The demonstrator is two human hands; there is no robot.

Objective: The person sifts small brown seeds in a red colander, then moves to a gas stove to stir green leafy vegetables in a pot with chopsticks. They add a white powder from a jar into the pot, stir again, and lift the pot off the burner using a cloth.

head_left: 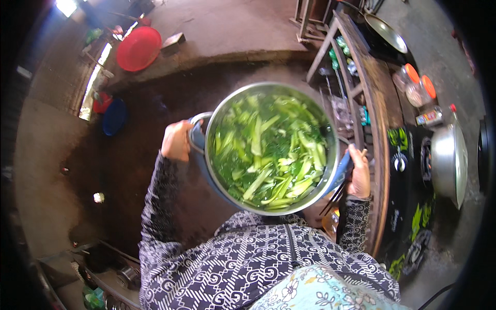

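A large round steel pot (pixel 274 212) is held up in front of my body, clear of the counter. Leafy greens (pixel 274 150) with pale green stalks lie in liquid inside it. My left hand (pixel 176 140) is closed around the looped handle on the left, where a bit of blue cloth shows. On the other side, my right hand (pixel 358 173) grips the pot's right handle through a blue cloth (pixel 340 175). Dark chopsticks (pixel 332 201) stick out beneath that hand and seem to be held in it too.
To the right runs a wooden counter (pixel 380 129) with a black gas stove (pixel 400 206). A wide metal pot (pixel 449 163) stands there, near orange-lidded jars (pixel 426 88) and a red-capped bottle (pixel 436 116). Red (pixel 138 49) and blue (pixel 114 117) basins are at the far left.
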